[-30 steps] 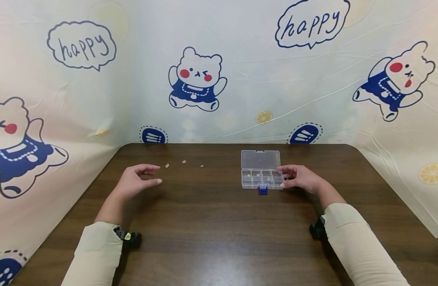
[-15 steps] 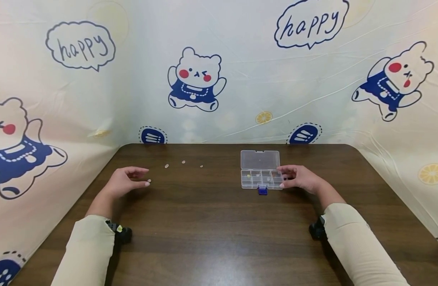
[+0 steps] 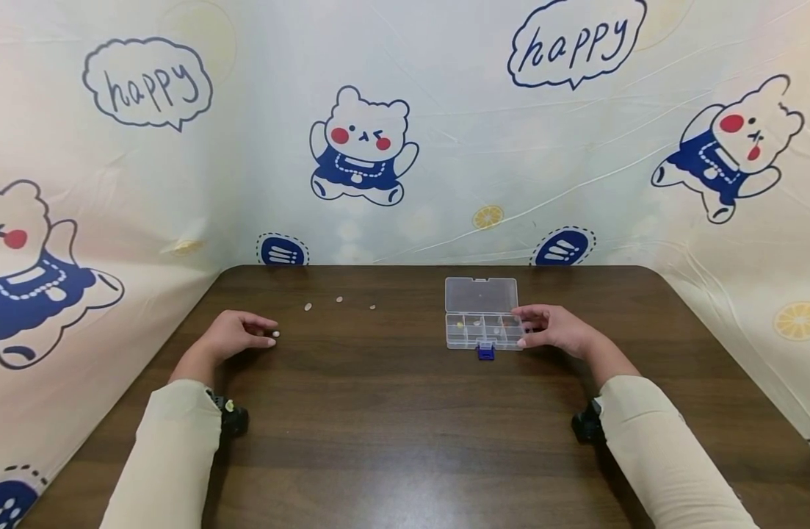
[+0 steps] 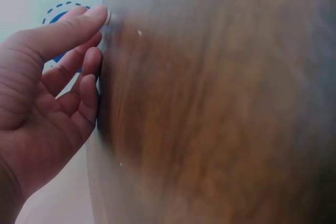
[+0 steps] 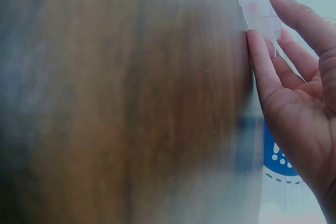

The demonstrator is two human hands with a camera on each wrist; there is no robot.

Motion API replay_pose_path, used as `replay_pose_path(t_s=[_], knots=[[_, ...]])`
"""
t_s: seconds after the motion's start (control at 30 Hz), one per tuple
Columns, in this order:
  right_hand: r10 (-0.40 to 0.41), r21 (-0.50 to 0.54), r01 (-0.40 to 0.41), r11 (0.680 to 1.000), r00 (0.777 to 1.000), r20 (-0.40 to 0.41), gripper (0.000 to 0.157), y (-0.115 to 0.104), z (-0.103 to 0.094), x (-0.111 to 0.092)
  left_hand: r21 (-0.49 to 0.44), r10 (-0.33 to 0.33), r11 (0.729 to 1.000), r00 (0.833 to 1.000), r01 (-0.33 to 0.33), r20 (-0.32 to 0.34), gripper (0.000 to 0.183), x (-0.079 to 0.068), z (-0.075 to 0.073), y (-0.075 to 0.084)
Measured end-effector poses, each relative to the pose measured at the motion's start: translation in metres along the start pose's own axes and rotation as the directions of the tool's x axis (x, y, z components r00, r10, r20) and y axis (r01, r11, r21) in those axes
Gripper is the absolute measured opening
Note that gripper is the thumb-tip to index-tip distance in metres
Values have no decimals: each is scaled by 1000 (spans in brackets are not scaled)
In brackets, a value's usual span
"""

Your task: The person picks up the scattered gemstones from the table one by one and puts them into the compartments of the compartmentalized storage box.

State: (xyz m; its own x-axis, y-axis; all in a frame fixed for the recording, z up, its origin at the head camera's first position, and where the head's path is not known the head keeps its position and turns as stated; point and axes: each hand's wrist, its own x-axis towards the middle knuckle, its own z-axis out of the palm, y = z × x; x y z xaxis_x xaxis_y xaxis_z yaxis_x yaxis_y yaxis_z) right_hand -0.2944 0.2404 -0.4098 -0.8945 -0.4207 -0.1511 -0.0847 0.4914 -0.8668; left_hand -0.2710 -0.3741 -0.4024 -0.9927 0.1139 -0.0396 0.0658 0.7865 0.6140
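In the head view, my left hand (image 3: 236,334) is low over the left side of the table. Its thumb and index fingertips pinch a small white round piece (image 3: 275,334); in the left wrist view only a pale edge (image 4: 109,17) of it shows by the thumb tip. My right hand (image 3: 559,330) holds the right end of a clear plastic compartment box (image 3: 476,342), thumb at the front corner and fingers behind. The box's lid (image 3: 481,295) stands open at the back. Inside lie a yellow piece (image 3: 460,325) and pale pieces (image 3: 497,331).
Three small pale pieces lie apart near the back left of the brown table (image 3: 378,411): a left one (image 3: 308,307), a middle one (image 3: 340,300) and a right one (image 3: 372,307). A blue latch (image 3: 486,353) hangs at the box's front. Printed cloth (image 3: 444,147) rises behind the table.
My left hand first drew back leftward, uncovering the small white piece, then its thumb and index finger came together on it. The right hand and the box have stayed in place.
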Motion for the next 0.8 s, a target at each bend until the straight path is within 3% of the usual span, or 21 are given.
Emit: replay_pose_path(t_s=[0.37,0.8], knots=[[-4,9,4,1000,1000,3,74,0,1,0,21,-52,998,998,51,40,35,4,2,0],[-3,3,3,1000,1000,6,74,-1,-1,-2,29,-22,999,999,21,36,23,0,4,8]])
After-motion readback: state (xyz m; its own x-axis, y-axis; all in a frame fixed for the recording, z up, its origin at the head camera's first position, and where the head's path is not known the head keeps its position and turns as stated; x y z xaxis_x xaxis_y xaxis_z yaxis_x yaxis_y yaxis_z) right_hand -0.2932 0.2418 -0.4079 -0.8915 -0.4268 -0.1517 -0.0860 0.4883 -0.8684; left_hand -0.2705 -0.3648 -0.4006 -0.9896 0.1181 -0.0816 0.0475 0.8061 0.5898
